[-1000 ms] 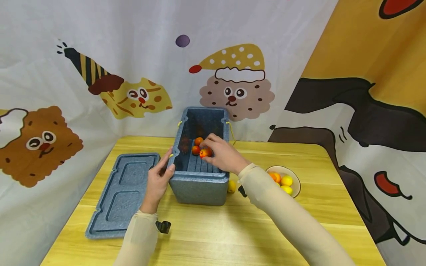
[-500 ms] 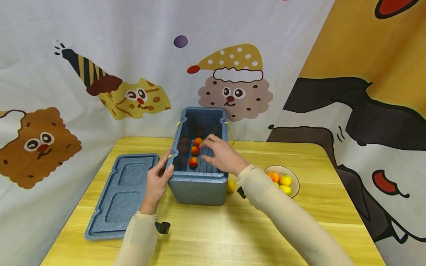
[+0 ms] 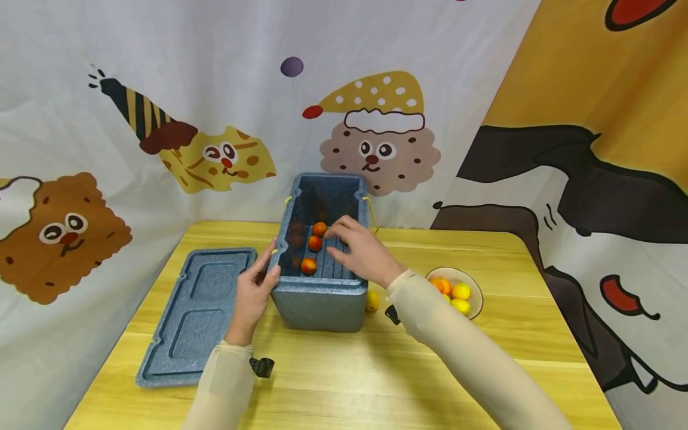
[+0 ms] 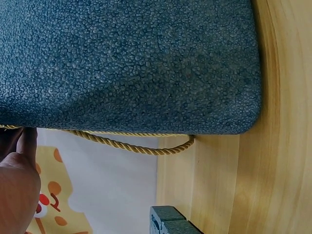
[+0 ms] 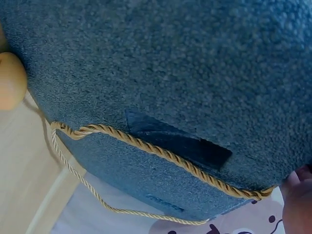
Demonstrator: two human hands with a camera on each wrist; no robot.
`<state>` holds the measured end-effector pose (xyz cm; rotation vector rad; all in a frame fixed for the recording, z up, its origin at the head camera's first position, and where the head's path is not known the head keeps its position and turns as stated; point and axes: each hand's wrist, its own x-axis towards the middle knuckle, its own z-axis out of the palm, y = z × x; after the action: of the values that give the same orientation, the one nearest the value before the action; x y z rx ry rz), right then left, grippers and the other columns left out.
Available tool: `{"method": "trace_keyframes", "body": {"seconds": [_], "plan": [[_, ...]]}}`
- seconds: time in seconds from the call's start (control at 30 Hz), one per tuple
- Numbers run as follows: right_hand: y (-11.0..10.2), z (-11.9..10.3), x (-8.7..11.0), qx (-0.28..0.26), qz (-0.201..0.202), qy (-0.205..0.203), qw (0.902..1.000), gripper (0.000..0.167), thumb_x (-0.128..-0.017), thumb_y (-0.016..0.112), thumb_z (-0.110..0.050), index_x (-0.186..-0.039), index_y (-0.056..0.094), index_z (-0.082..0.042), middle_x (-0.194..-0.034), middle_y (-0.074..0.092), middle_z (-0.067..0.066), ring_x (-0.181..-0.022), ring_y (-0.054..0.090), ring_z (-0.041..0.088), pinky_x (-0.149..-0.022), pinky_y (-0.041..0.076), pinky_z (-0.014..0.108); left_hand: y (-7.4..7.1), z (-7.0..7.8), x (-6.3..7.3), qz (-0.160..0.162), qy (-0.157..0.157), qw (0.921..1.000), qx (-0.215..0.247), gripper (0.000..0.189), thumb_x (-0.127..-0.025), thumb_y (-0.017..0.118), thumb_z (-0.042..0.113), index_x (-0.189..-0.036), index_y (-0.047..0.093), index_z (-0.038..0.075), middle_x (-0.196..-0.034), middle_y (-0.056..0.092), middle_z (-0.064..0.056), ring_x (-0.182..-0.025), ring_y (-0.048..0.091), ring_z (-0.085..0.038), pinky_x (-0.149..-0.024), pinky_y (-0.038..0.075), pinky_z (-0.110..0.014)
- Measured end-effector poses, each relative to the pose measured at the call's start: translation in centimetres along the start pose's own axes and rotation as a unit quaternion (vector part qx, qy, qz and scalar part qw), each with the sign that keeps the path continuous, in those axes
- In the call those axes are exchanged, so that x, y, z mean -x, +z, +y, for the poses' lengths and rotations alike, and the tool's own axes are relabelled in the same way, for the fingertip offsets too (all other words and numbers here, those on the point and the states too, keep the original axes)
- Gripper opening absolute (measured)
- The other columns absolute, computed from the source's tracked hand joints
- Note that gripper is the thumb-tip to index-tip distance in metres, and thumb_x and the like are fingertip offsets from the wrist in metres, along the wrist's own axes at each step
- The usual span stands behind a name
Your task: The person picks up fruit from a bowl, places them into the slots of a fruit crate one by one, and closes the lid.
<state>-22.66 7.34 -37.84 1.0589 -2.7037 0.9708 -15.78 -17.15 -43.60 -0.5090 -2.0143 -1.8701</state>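
A blue-grey foam box (image 3: 318, 307) stands lidless on the table. On its ribbed floor lie three small fruits, red to orange, in a rough row: a mottled red-yellow one (image 3: 309, 266) in front, a red one (image 3: 315, 243) and an orange one (image 3: 319, 229) behind. My left hand (image 3: 254, 295) holds the box's near left rim, thumb on the edge and fingers against the outer side. Over the opening is my right hand (image 3: 361, 251), fingers bent loosely and apart, holding nothing. Its fingertips are near the two farther fruits.
Left of the box lies its lid (image 3: 196, 316). A bowl (image 3: 478, 292) of orange and yellow fruits stands to the right. One yellow fruit (image 3: 372, 301) sits against the box's right side. A yellow cord (image 5: 161, 153) loops along the outer wall. Behind hangs a printed curtain (image 3: 226, 89).
My right hand has let go of the mottled red-yellow fruit, which has moved left and toward me on the box floor. The left hand has stayed on the rim.
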Motion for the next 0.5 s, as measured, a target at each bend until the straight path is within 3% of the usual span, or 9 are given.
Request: {"method": "trace_keyframes", "body": {"seconds": [0.13, 0.27, 0.37, 0.5], "plan": [[-0.7, 0.2, 0.8, -0.017, 0.048, -0.025, 0.9984, 0.021, -0.095, 0.068, -0.015, -0.115, 0.067, -0.01, -0.115, 0.056, 0.001, -0.104, 0.056, 0.017, -0.092, 0.047, 0.035, -0.1, 0.0, 0.1, -0.001, -0.001, 1.0, -0.003, 0.047, -0.098, 0.052, -0.005, -0.142, 0.042, -0.011, -0.146, 0.038, -0.03, -0.129, 0.044, -0.033, -0.074, 0.042, -0.02], [-1.8, 0.5, 1.8, -0.045, 0.104, -0.023, 0.9933, 0.022, -0.093, 0.07, -0.011, -0.114, 0.068, -0.009, -0.115, 0.057, 0.0, -0.103, 0.057, 0.018, -0.091, 0.047, 0.036, 0.0, -0.1, 0.0, -0.001, 0.001, 1.0, -0.004, 0.047, -0.098, 0.053, -0.004, -0.142, 0.042, -0.011, -0.146, 0.039, -0.03, -0.134, 0.04, -0.034, -0.087, 0.044, -0.019], [-2.5, 1.0, 2.6, -0.064, 0.135, -0.011, 0.9887, 0.022, -0.093, 0.069, -0.012, -0.116, 0.067, -0.008, -0.117, 0.057, 0.001, -0.104, 0.057, 0.021, -0.089, 0.048, 0.038, 0.0, -0.1, -0.1, 0.0, -0.001, 1.0, -0.002, 0.047, -0.097, 0.053, -0.005, -0.142, 0.042, -0.012, -0.145, 0.039, -0.031, -0.135, 0.039, -0.035, -0.09, 0.043, -0.019], [-3.0, 2.0, 3.9, -0.083, 0.165, -0.001, 0.9829, 0.025, -0.094, 0.068, -0.01, -0.118, 0.067, -0.004, -0.117, 0.058, 0.003, -0.105, 0.057, 0.023, -0.091, 0.047, 0.041, -0.1, -0.2, 0.0, 0.004, -0.002, 1.0, 0.0, 0.046, -0.096, 0.052, -0.008, -0.141, 0.042, -0.013, -0.145, 0.038, -0.033, -0.127, 0.048, -0.025, -0.076, 0.043, -0.02]]}}
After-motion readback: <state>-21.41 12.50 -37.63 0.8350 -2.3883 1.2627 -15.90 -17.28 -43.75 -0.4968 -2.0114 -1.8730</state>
